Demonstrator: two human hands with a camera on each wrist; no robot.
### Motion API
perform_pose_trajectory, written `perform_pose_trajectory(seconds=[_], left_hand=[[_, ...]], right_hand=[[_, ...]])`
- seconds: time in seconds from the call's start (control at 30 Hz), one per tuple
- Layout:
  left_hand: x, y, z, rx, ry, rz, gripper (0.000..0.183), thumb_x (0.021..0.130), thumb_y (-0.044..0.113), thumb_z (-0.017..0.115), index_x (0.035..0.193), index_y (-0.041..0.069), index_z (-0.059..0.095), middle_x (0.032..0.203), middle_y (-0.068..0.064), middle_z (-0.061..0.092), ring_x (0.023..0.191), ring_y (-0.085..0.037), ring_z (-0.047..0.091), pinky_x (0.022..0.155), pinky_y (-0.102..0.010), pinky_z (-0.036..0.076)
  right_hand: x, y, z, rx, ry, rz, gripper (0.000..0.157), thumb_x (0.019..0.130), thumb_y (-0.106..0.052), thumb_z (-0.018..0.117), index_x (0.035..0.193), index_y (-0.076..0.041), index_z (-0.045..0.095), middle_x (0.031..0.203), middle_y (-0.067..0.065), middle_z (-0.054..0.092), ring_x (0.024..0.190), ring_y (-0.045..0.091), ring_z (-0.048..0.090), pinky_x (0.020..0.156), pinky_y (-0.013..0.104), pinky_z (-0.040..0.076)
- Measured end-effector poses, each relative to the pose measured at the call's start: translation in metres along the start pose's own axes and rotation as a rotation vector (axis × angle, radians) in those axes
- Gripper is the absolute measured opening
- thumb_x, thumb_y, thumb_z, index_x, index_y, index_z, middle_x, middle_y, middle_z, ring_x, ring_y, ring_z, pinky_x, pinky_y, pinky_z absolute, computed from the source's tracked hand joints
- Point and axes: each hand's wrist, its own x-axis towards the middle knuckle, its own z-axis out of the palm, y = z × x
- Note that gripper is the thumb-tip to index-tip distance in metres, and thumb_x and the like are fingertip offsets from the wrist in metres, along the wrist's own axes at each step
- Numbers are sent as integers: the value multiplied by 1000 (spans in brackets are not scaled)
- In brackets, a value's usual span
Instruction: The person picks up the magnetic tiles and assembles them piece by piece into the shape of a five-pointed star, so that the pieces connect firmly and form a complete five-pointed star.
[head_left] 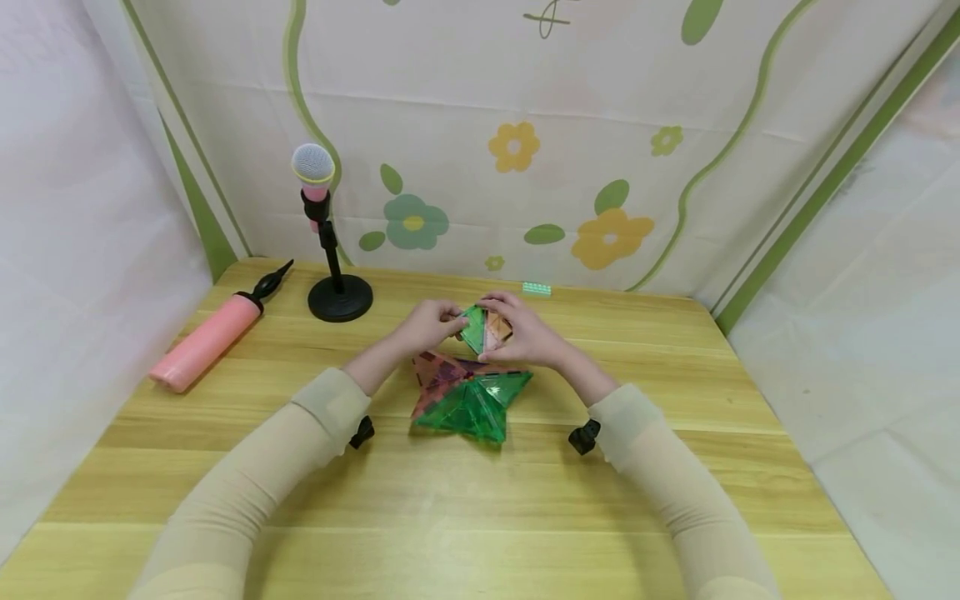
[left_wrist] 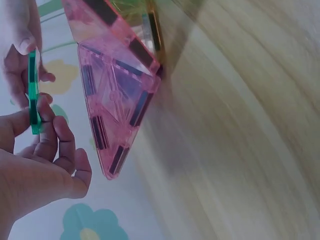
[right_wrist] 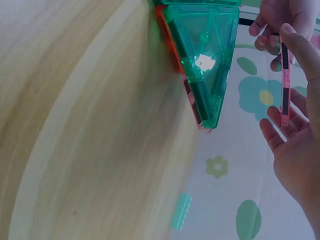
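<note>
Between finger and thumb, my left hand pinches a green translucent magnetic tile. A pink translucent magnetic tile is held by the fingers and thumb of my right hand. The two tiles meet edge to edge in the head view. Seen nearly edge-on, the green tile shows in the left wrist view and the pink tile in the right wrist view. Just below both hands, a star-shaped build of magnetic tiles stands on the table, pink at its left and green at its front.
A pink hand pump with a black nozzle lies at the table's left. Beside it stands a toy microphone on a black stand. One small teal block sits at the back edge, before a flowered curtain.
</note>
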Motion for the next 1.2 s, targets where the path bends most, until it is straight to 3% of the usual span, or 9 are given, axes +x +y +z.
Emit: perform_pose_trajectory(seconds=[0.17, 0.3, 0.47, 0.6, 0.7, 0.8, 0.93, 1.03, 1.2], left_hand=[[-2, -1, -1, -2, 17, -55, 27, 98, 22, 52, 111, 2, 63, 98, -13, 68, 100, -35, 60, 72, -32, 44], [-1, -6, -4, 17, 10, -57, 28, 98, 22, 52, 115, 1, 62, 104, -14, 66, 101, -33, 58, 74, -32, 43], [6, -17, -6, 77, -42, -13, 20, 97, 18, 53, 103, 2, 64, 92, -12, 65, 72, -22, 52, 63, -27, 40], [11, -24, -8, 192, -100, -5, 19, 97, 20, 55, 97, 5, 66, 89, -13, 64, 63, -15, 43, 64, -33, 39], [15, -26, -8, 280, -128, -30, 20, 96, 24, 56, 97, 8, 67, 92, -13, 65, 68, -18, 49, 87, -47, 41], [20, -28, -6, 345, -131, -54, 20, 96, 28, 56, 99, 11, 68, 95, -7, 67, 81, -20, 56, 103, -60, 25], [27, -31, -3, 399, -144, -67, 21, 95, 29, 57, 103, 13, 68, 100, -1, 68, 95, -22, 59, 102, -58, 23], [29, -33, -1, 427, -162, -76, 22, 95, 28, 57, 106, 13, 68, 100, -2, 67, 94, -22, 59, 98, -55, 26], [30, -32, 1, 458, -195, -89, 21, 94, 27, 58, 106, 11, 68, 100, -3, 67, 96, -23, 58, 102, -59, 22]], right_hand=[[1, 9, 3, 120, 23, 83, 78, 83, -34, 73, 146, -12, 34, 141, 9, 42, 122, 24, 46, 95, 47, 43], [1, 16, 6, 314, 23, 195, 56, 93, -19, 60, 143, -9, 38, 117, 13, 62, 104, 23, 60, 89, 47, 48], [2, 18, 12, 547, -10, 319, 39, 96, -9, 54, 133, 0, 49, 105, 16, 64, 92, 18, 62, 92, 52, 46], [3, 21, 19, 620, -46, 369, 36, 96, -6, 53, 130, 5, 49, 105, 16, 62, 88, 14, 61, 93, 52, 45], [5, 27, 25, 634, -69, 377, 36, 96, -6, 52, 131, 5, 48, 105, 17, 62, 87, 16, 62, 91, 49, 47], [6, 34, 28, 635, -87, 381, 36, 97, -6, 51, 131, 5, 47, 105, 16, 62, 90, 20, 63, 90, 45, 48], [7, 40, 28, 618, -120, 388, 34, 97, -6, 50, 129, 4, 48, 102, 15, 63, 90, 24, 63, 87, 42, 50], [8, 42, 28, 584, -155, 392, 35, 97, -9, 51, 130, 3, 49, 103, 14, 64, 90, 24, 63, 84, 38, 51], [10, 43, 30, 521, -201, 411, 37, 96, -14, 54, 131, -1, 51, 107, 11, 63, 92, 19, 61, 81, 33, 49]])
